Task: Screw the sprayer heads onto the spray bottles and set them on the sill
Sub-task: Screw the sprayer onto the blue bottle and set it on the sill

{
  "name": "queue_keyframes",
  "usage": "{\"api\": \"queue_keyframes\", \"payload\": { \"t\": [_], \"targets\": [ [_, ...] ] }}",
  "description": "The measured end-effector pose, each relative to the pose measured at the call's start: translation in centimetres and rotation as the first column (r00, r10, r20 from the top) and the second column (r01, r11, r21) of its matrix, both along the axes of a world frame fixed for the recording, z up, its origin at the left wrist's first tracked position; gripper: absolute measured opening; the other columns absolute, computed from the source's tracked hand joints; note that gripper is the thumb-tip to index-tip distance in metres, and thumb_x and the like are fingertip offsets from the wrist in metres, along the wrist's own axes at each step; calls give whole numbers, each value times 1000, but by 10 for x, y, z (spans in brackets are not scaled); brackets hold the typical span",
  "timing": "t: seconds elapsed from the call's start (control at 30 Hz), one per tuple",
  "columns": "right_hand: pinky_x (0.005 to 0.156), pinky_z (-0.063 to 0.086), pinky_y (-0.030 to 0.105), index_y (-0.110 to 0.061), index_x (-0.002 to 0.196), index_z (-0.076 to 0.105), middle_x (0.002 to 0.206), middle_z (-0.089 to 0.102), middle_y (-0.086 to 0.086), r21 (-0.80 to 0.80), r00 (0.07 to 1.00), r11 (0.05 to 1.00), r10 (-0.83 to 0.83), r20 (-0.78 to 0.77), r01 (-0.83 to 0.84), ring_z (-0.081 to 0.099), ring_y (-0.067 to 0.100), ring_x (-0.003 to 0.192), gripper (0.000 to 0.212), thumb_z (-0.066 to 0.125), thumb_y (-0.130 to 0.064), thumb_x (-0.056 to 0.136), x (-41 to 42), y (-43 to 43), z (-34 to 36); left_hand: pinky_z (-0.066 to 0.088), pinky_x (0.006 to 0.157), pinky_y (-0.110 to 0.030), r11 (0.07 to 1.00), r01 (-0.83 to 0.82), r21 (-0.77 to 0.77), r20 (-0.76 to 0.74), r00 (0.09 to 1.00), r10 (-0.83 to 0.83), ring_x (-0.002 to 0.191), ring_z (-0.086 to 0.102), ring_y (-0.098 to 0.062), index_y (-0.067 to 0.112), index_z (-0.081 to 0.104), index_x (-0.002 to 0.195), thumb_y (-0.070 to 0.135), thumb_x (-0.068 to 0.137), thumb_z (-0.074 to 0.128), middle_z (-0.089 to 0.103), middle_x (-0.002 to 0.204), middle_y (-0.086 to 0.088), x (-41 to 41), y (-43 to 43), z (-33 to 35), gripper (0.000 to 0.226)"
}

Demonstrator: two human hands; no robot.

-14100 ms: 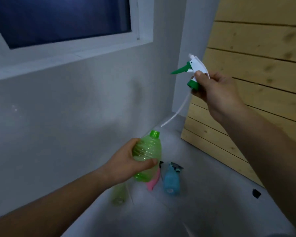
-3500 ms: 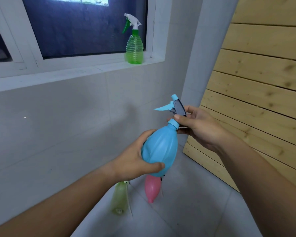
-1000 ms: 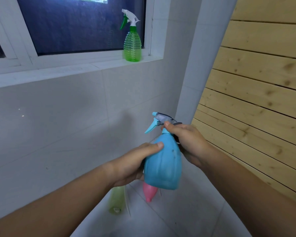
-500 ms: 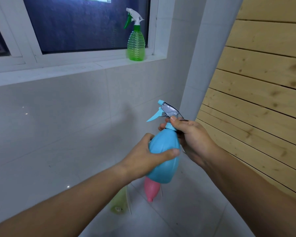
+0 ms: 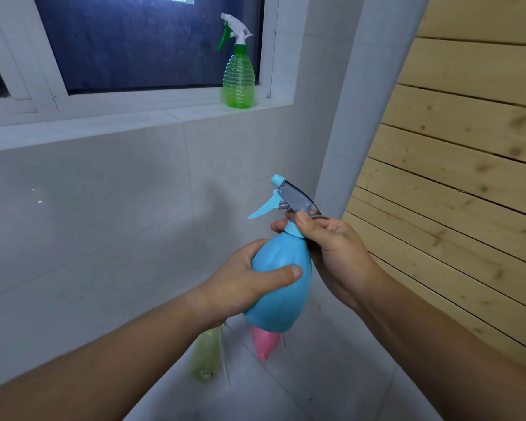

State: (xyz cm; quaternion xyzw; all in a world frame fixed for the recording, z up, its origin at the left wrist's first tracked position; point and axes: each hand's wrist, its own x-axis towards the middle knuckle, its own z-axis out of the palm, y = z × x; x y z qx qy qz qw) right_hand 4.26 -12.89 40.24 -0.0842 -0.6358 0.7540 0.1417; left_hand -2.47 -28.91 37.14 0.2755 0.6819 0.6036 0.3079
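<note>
The blue spray bottle (image 5: 278, 281) is in front of us at chest height, our left hand (image 5: 249, 284) wrapped around its belly while our right hand (image 5: 331, 247) pinches the collar of its blue-and-grey sprayer head (image 5: 289, 200), which looks seated but perhaps not yet tight. One green bottle (image 5: 239, 75) already stands finished on the white sill (image 5: 134, 120). A pink bottle (image 5: 266, 343) and a pale green one (image 5: 207, 357) lie on the floor below, still to do; nothing blocks the sill.

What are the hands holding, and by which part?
The left hand grips the blue bottle by its body; the right hand pinches the collar of its sprayer head.
</note>
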Motion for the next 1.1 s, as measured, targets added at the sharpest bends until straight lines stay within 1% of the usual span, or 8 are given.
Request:
{"api": "queue_keyframes", "payload": {
  "t": [0.3,0.5,0.57,0.7,0.77,0.87,1.0,1.1],
  "targets": [
    [97,53,41,2,119,65,116,73,15,-69,998,995,66,-25,-67,68,24,112,46,63,-29,85,-10,0,3,64,86,-42,1000,9,-20,-9,1000,-9,97,78,-19,30,64,121,44,72,82,79,109,1,-8,-4,4,54],
    [105,47,46,-16,122,64,117,72,5,143,1000,990,-16,13,13,67,21,112,55,71,-49,79,-15,3,0,58,98,-50,989,-118,90,6,993,118,108,75,-24,26,61,130,62,66,79,76,120,-3,-30,-10,15,76],
    [104,48,47,-22,120,66,114,73,1,251,999,968,6,36,-15,67,19,111,45,68,-48,82,-19,0,2,58,97,-49,970,-179,163,41,984,174,109,74,-24,23,60,130,59,67,78,75,122,-6,-43,-10,24,74],
    [89,57,28,-22,128,60,114,73,1,281,996,957,85,-22,-75,70,11,104,39,64,-26,89,-42,-7,19,55,95,-49,929,-296,223,101,955,280,102,72,-25,17,51,128,50,56,76,71,119,-10,-71,-7,47,83],
    [83,56,24,-18,131,59,114,73,2,284,993,956,91,-73,-67,71,9,101,47,65,-26,86,-66,-6,32,52,95,-48,926,-303,227,69,953,295,99,67,-24,17,46,124,44,54,72,66,114,-10,-88,-5,63,79],
    [78,57,22,-7,134,56,112,71,12,288,991,957,75,-112,-39,71,7,91,43,60,-15,92,-108,-2,56,51,95,-45,924,-299,239,-31,949,315,102,66,-24,20,49,118,33,70,68,64,118,-10,-118,-4,91,53],
    [76,58,25,-21,134,55,110,74,0,313,985,950,75,-157,-23,73,8,93,42,62,-21,93,-162,4,91,55,101,-42,924,-324,204,-223,903,366,114,68,-23,22,54,132,31,95,68,67,127,-6,-164,-8,126,41],
    [74,59,24,-20,130,54,102,75,-6,319,982,948,43,-184,18,73,4,85,40,66,-25,92,-197,6,109,60,79,-25,914,-355,197,-296,867,400,103,72,-17,25,53,136,32,97,67,71,120,-4,-192,-7,150,42]
  ]
}}
